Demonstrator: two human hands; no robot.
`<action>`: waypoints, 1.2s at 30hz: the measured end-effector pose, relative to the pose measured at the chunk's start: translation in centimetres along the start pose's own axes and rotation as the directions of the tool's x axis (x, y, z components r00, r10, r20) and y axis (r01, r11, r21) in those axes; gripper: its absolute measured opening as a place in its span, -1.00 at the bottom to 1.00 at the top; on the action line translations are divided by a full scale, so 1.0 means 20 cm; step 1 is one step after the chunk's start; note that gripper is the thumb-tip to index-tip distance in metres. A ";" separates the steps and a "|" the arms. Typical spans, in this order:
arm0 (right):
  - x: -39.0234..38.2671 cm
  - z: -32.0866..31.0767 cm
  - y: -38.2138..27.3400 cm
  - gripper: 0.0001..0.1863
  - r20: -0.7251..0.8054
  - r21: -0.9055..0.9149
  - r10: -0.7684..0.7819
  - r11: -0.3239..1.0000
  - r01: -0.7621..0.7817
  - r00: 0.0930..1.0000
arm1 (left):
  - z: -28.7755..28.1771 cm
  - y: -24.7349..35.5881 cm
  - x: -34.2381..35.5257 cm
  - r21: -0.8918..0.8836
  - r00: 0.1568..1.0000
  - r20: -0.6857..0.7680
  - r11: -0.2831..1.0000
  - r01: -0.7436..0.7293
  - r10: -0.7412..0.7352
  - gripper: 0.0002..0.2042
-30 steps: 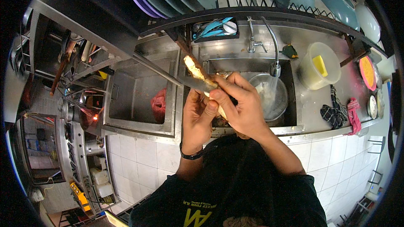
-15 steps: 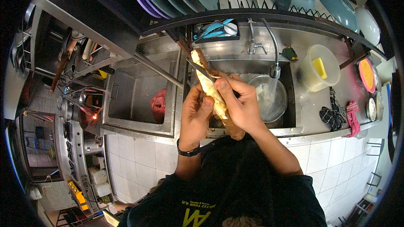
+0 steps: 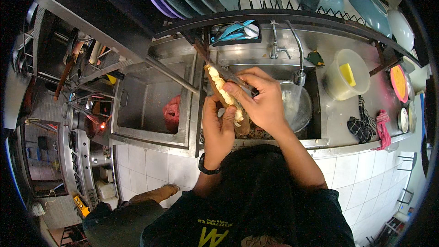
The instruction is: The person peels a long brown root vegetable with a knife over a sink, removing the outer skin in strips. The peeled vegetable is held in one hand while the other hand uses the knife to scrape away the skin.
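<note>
A long brown-skinned root, seemingly cassava (image 3: 218, 83), is tilted over the edge of the right sink, its pale yellow flesh bared along the upper side. My left hand (image 3: 217, 128) wraps round its lower part, thumb on top. In my right hand (image 3: 263, 100) is a knife (image 3: 234, 78), gripped by its dark handle, with the blade lying along the root's right side. The right thumb presses on the bared flesh. My palms and fingers hide part of the root and the knife's handle.
Water runs from a hose tap (image 3: 298, 78) into a bowl (image 3: 292, 110) in the right sink. The left sink (image 3: 137, 105) holds a red bundle (image 3: 172, 113). A plastic tub (image 3: 340, 80) and cloths (image 3: 361, 126) lie right. Behind my left side is another person (image 3: 130, 219).
The knife and my right hand have shifted slightly up along the root. My left hand has moved a little right and down. The other person has come further into view at lower left.
</note>
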State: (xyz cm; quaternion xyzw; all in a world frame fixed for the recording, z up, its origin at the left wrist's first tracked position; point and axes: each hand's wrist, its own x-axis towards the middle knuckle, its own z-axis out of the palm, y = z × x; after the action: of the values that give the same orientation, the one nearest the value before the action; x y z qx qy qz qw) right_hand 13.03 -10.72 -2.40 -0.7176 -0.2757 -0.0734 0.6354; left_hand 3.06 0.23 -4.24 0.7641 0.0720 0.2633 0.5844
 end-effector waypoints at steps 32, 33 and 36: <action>0.00 -0.07 -0.04 -0.71 0.164 -0.104 0.104 0.991 -0.088 0.981 | -0.01 -0.03 -0.01 -0.198 0.990 0.113 0.975 0.100 -0.079 -0.51; -0.01 -0.06 -0.01 -0.71 0.138 -0.109 0.055 0.993 -0.040 0.989 | -0.01 -0.03 -0.01 -0.164 0.992 0.110 0.983 0.082 -0.064 -0.50; -0.03 0.00 0.07 -0.66 0.058 -0.087 0.009 0.996 -0.004 0.998 | -0.04 -0.02 0.01 -0.174 0.977 0.180 0.974 0.145 -0.113 -0.49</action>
State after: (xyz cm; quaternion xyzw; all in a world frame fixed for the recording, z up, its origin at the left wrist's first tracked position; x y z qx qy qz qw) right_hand 13.18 -10.92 -4.01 -0.7473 -0.2883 -0.0622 0.5955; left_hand 2.93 1.05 -4.52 0.7195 0.0469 0.1644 0.6731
